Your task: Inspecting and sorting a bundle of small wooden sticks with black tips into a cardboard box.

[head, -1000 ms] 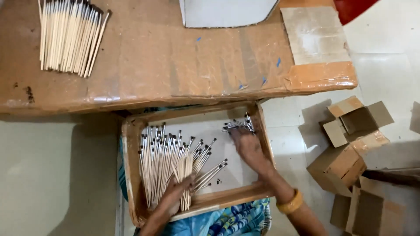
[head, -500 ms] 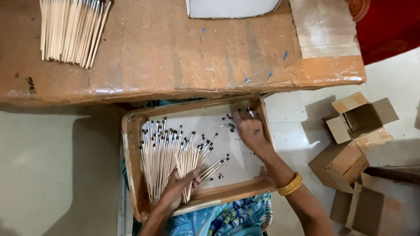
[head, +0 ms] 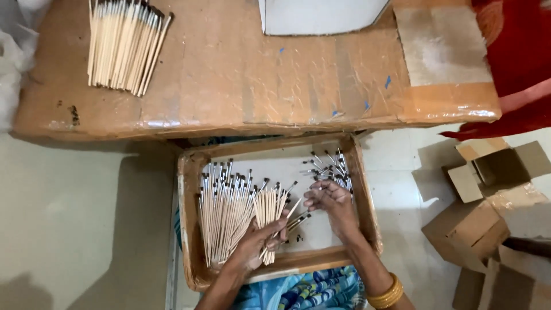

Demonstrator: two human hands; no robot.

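Observation:
A shallow cardboard tray (head: pixel 189 224) on my lap holds many thin wooden sticks with dark tips (head: pixel 227 215). My left hand (head: pixel 252 247) grips a small bunch of these sticks (head: pixel 270 215) near the tray's middle. My right hand (head: pixel 333 204) hovers just right of that bunch, fingers bent, touching loose sticks. A few scattered dark-tipped sticks (head: pixel 333 166) lie in the tray's far right corner, beyond my right hand.
A tape-covered cardboard tabletop (head: pixel 258 74) spans the top, with a bundle of pale sticks (head: pixel 123 49) at its left and a white box (head: pixel 321 14) at the back. Small open cardboard boxes (head: pixel 482 201) sit on the floor at right. Red cloth (head: pixel 516 63) lies at upper right.
My right hand has drawn back from the tray's far right corner toward the middle, closer to my left hand. The left hand has lifted its bunch of sticks more upright.

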